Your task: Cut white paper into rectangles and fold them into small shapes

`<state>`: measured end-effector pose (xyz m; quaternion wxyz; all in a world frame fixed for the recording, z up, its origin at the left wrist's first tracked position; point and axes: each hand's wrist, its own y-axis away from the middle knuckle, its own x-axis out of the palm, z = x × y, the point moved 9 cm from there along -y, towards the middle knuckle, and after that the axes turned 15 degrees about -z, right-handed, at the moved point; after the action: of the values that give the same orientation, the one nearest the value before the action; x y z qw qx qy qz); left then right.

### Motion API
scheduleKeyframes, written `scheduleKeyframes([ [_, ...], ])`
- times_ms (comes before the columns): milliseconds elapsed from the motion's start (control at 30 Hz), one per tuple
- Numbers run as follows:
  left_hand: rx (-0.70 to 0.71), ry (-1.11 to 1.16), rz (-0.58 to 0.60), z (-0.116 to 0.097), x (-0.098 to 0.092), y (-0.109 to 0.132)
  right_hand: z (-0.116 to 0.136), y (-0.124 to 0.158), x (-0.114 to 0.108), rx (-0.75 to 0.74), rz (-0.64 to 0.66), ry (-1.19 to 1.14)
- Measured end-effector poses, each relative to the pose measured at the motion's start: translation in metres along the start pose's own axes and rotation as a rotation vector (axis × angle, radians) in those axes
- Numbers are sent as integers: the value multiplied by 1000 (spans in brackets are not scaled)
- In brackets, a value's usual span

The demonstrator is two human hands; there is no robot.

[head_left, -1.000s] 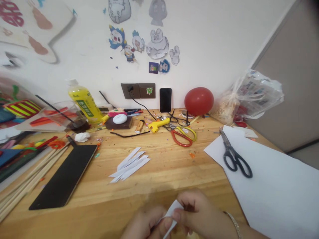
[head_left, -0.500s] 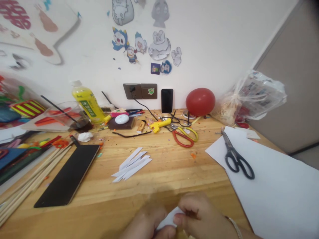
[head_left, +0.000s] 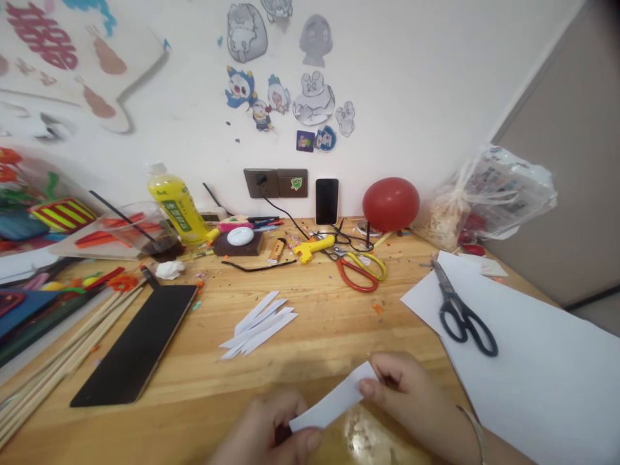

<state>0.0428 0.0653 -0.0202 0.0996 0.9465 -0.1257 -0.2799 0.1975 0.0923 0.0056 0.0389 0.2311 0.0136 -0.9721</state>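
A white paper strip (head_left: 335, 399) stretches between my two hands, slanting up to the right above the near part of the wooden table. My left hand (head_left: 271, 429) pinches its lower left end between thumb and fingers. At the upper right end, my right hand (head_left: 404, 391) grips it the same way, a bracelet around that wrist. Beyond the hands lies a loose pile of cut white paper strips (head_left: 261, 326). Black-handled scissors (head_left: 465, 316) rest on large white paper sheets (head_left: 542, 374) to the right of my right hand.
A black flat board (head_left: 138, 345) and wooden sticks (head_left: 72, 342) lie at the left. Along the back stand a yellow drink bottle (head_left: 177, 203), a phone (head_left: 327, 201) and a red balloon (head_left: 391, 203). A yellow glue gun (head_left: 312, 247) and red-and-yellow-handled scissors (head_left: 361, 271) lie before them.
My hands have moved apart, the right one up and to the right, so more of the paper strip shows between them. The view has shifted slightly.
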Motion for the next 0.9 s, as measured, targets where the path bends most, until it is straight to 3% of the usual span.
scheduleKeyframes([
  [133, -28, 122, -30, 6, -2, -3, -2, 2, 4, 68, 105, -79],
  [333, 86, 90, -174, 6, -16, -9, 14, -2, -14, -198, -98, 138],
  [400, 273, -71, -350, -5, -33, -10, 29, 4, -16, -394, -181, 239],
  [500, 735, -358, -608, -42, -45, 10, 54, 23, -11, -744, -290, 369],
  [567, 970, -482, -595, -58, -32, 23, 61, 36, -1, -902, -308, 393],
  [633, 1111, -566, -563, -66, -16, 33, 61, 44, 12, -986, -268, 392],
  [733, 1150, -644, -566, -67, -4, 37, 51, 46, 29, -995, -153, 401],
  [900, 1082, -629, -497, -67, -3, 33, 41, 41, 40, -935, -16, 417],
])
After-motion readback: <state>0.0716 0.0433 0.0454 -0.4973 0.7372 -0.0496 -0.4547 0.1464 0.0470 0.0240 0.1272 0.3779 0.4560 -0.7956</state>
